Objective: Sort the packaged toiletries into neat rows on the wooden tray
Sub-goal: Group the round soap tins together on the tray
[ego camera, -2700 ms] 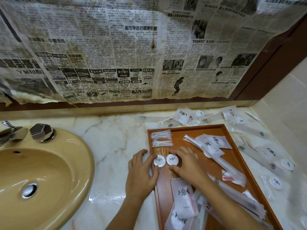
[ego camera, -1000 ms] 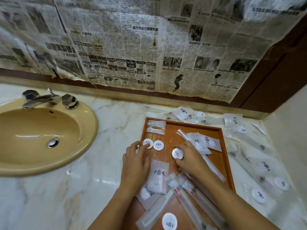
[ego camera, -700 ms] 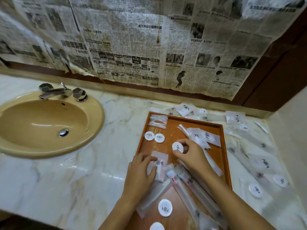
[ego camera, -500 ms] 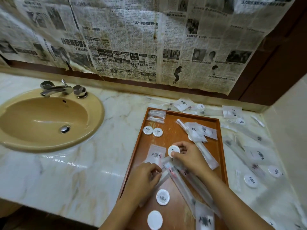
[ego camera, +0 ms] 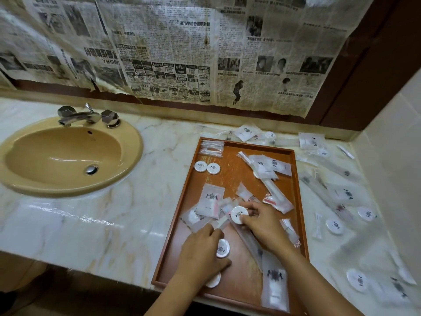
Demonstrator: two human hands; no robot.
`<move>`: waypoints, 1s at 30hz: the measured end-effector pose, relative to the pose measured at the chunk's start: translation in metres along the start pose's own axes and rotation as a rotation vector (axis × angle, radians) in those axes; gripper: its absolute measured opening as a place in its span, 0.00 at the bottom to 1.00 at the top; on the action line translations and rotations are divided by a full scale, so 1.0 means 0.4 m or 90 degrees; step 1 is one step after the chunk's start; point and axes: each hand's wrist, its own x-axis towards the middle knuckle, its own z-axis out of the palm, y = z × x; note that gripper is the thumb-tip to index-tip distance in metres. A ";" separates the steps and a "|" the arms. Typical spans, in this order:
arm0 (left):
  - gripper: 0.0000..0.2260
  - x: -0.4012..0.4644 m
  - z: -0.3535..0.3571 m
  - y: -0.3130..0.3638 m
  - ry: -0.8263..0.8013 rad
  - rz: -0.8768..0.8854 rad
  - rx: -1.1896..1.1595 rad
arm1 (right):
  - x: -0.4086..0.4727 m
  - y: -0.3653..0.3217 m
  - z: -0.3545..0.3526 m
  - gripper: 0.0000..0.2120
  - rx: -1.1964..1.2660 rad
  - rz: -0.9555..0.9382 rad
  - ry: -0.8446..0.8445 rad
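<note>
A wooden tray lies on the marble counter, scattered with clear sachets and long wrapped packets. Two round white discs sit side by side near its far left, below a bundle of small clear packets. My right hand pinches another round white disc at the tray's middle. My left hand rests at the near left, fingers closing around a round disc; one more disc peeks out under the wrist. A flat sachet lies just beyond.
A tan sink with a chrome tap is at the left. Several more sachets and discs lie loose on the counter right of and behind the tray. Newspaper covers the mirror behind. The counter's front edge is close to the tray.
My right hand picked a third disc off the tray and carried it nearer. My left hand left the two placed discs and came down to a disc at the near left. The view pulled back.
</note>
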 end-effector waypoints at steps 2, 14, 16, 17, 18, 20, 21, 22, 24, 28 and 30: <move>0.26 -0.003 0.008 0.009 0.011 -0.012 0.016 | -0.008 0.006 0.003 0.14 -0.009 0.003 0.001; 0.17 -0.009 0.042 0.002 0.053 0.026 -0.026 | -0.049 -0.001 0.002 0.12 -0.017 -0.042 -0.005; 0.20 -0.016 0.044 -0.006 0.049 0.056 -0.069 | -0.052 -0.003 0.001 0.12 -0.021 -0.050 -0.002; 0.22 -0.022 0.045 -0.008 0.051 0.058 -0.089 | -0.054 -0.005 0.001 0.12 -0.016 -0.053 0.000; 0.22 -0.027 0.047 -0.008 0.062 0.045 -0.100 | -0.055 -0.006 0.001 0.12 -0.008 -0.054 0.004; 0.19 -0.035 0.046 -0.003 0.097 -0.013 -0.098 | -0.057 -0.011 0.000 0.10 0.007 -0.056 0.012; 0.19 -0.037 0.044 0.001 0.111 -0.045 -0.079 | -0.058 -0.014 0.000 0.10 0.011 -0.057 0.014; 0.19 -0.037 0.043 0.006 0.114 -0.069 -0.053 | -0.058 -0.014 0.001 0.09 0.011 -0.057 0.016; 0.22 -0.035 0.047 0.018 0.108 -0.094 -0.003 | -0.058 -0.013 0.004 0.08 0.013 -0.053 0.016; 0.24 -0.020 0.064 0.033 0.131 -0.072 0.046 | -0.059 -0.014 0.010 0.07 0.023 -0.040 0.018; 0.24 -0.013 0.064 0.038 0.142 -0.056 0.045 | -0.060 -0.016 0.011 0.07 0.017 -0.043 0.022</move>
